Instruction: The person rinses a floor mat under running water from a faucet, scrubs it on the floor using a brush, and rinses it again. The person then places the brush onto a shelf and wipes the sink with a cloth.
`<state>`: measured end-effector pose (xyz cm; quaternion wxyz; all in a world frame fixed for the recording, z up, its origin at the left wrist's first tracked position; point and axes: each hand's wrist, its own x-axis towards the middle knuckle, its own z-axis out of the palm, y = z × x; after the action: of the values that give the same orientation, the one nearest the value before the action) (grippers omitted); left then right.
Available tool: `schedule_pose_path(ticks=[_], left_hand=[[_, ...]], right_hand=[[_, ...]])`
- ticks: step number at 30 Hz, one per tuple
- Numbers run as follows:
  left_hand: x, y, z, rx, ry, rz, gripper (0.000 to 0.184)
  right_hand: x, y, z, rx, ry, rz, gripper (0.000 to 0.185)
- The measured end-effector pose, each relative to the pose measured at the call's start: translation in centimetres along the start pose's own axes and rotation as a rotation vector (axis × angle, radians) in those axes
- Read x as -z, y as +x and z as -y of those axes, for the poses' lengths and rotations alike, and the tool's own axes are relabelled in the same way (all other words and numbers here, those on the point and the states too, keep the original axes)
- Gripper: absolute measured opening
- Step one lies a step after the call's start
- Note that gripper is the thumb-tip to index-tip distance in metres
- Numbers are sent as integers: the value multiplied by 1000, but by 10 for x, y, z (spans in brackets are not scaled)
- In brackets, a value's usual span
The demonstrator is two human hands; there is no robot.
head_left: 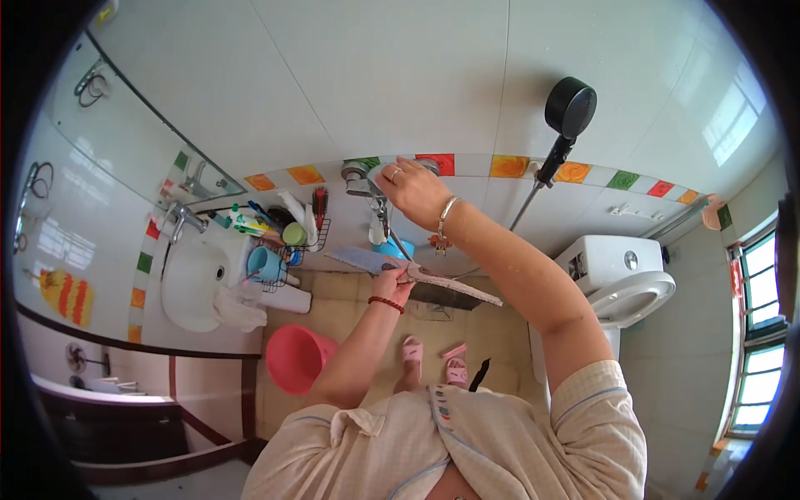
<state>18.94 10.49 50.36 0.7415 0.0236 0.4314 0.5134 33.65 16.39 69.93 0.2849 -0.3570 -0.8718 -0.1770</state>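
Note:
My left hand (392, 286), with a red bead bracelet on the wrist, is closed around a thin, flat patterned piece (457, 286). Its pale bluish part sticks out to the left and a light speckled edge runs to the right; its exact kind is unclear. Up at the wall, my right hand (414, 193) is over the chrome shower mixer tap (358, 177), fingers bent. Something pale grey shows at its fingertips, partly hidden by the hand. A silver bangle circles that wrist. The shower hose (402, 246) hangs below the tap.
A black shower head (571, 108) is mounted on a rail to the right. The toilet (621, 262) stands right, its lid raised. On the left are a washbasin (185, 287), a wire rack (312, 237) of bottles and brushes, and a pink bucket (298, 360). Pink slippers (412, 350) are below.

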Motion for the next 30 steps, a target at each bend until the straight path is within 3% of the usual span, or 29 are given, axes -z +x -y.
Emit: schedule_pose_path(ticks=[5,7,11,14,17,19,21,24,26,30], left_hand=[[-9,-9,-9,54,-9,34,23],[-13,-8,-10,60,-11,57,23],[-19,-7,-15,49,3,143,22],[-18,-4,-15,84,14,164,20],[-26,-9,-17,115,-18,142,18],[-30,-9,-19,109,-40,133,17],[-26,-7,-15,120,-81,111,17],[-31,-14,-3,173,-76,85,17],[-24,-8,4,170,-55,89,15],[-22,-17,-24,139,-21,108,18]], right_hand=[[3,3,3,-39,10,-10,29],[6,4,6,-58,11,25,19],[7,8,6,-80,26,48,18],[5,2,10,-143,76,109,23],[13,-12,18,-134,52,-25,38],[37,-38,46,-556,-62,25,56],[44,-74,73,-639,48,598,68],[8,-116,95,-589,-156,809,55],[-9,-123,83,-740,136,920,35],[1,-141,76,-608,11,707,16]])
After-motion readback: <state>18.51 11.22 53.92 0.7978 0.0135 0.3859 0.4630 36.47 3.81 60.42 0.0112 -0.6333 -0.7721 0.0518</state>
